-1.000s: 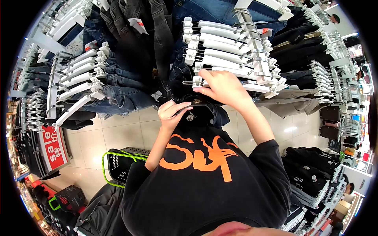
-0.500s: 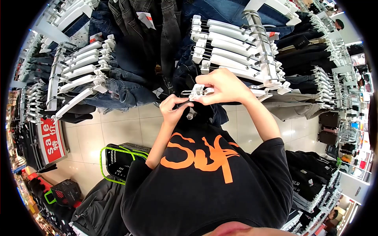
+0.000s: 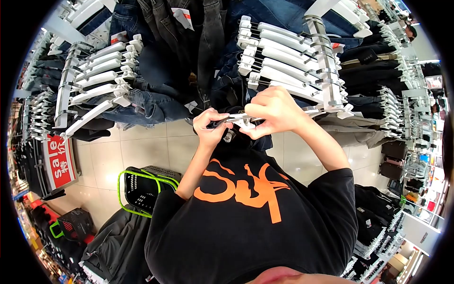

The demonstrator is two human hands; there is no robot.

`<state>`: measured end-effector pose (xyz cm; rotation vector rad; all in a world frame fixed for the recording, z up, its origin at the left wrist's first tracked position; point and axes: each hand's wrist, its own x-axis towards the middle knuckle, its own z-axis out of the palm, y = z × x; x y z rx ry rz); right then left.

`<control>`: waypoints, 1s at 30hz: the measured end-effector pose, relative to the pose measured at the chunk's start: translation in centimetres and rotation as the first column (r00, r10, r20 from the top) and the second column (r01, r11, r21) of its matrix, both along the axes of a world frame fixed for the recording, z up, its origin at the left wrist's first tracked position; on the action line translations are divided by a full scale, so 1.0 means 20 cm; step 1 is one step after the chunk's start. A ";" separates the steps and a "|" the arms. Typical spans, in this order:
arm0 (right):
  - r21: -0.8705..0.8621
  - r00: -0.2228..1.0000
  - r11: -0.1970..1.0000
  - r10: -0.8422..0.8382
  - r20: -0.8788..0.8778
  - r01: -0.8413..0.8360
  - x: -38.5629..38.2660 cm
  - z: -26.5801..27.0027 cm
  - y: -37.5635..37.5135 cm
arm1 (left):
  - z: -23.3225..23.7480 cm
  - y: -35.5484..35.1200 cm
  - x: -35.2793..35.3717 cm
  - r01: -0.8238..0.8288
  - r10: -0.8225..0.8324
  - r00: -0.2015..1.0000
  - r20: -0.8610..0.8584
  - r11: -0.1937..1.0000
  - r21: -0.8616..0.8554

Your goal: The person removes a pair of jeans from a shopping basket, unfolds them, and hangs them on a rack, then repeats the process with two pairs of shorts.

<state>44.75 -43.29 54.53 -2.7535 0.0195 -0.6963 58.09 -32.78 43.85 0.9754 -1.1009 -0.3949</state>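
Note:
My left hand point(image 3: 211, 128) is closed in a pinch on the waistband edge of dark trousers point(image 3: 217, 124), which hang mostly hidden in front of my shirt. Close to its fingertips, my right hand point(image 3: 276, 111) is closed round the white clip end of a clip hanger point(image 3: 247, 125). The metal part of that clip lies at the waistband edge between the two hands. Right behind my right hand, several white hangers point(image 3: 288, 57) hang in a row on a metal rail point(image 3: 326, 66).
To the left, blue jeans point(image 3: 161, 105) hang from another rail. Grey-black jeans point(image 3: 210, 42) hang ahead. A black shopping basket with a green handle point(image 3: 122, 189) stands at my left on the tiled floor point(image 3: 151, 146). A red sale sign point(image 3: 60, 163) is farther left.
My right hand has turned a little, and the hanger clip has come down against the waistband edge by my left fingers. My left hand keeps its pinch. The view has shifted slightly.

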 end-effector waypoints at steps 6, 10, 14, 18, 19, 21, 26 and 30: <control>-0.052 0.999 0.998 0.030 0.036 -0.028 0.01 0.02 0.01 | 0.01 0.01 -0.02 -0.120 0.127 0.991 0.039 0.981 -0.151; -0.164 0.997 0.986 0.035 0.064 -0.024 0.01 0.03 0.01 | 0.07 -0.01 -0.03 -0.008 0.030 0.996 0.084 0.966 -0.257; -0.194 0.997 0.981 0.034 0.075 -0.019 0.01 0.04 0.02 | 0.07 -0.02 -0.03 -0.039 0.044 0.999 0.011 0.954 -0.297; -0.246 0.997 0.967 -0.052 0.054 0.063 -0.02 0.00 0.06 | 0.07 -0.03 -0.02 -0.041 0.041 0.999 -0.006 0.960 -0.277; -0.254 0.956 0.950 -0.111 0.270 0.182 -0.03 -0.03 0.10 | 0.06 -0.03 -0.02 -0.042 0.048 0.999 0.020 0.967 -0.249; -0.123 0.825 0.972 -0.100 0.556 0.200 -0.11 -0.15 0.17 | 0.08 -0.03 0.01 -0.046 0.060 0.996 0.065 0.979 -0.200; 0.175 0.768 0.792 -0.610 0.198 0.584 -0.39 -0.58 0.44 | 0.06 -0.01 0.03 0.028 -0.018 0.997 0.075 0.990 -0.140; 0.534 0.604 0.461 -0.787 -0.122 0.708 -0.38 -0.89 0.55 | 0.10 -0.03 0.05 0.062 -0.040 0.987 0.156 0.988 -0.138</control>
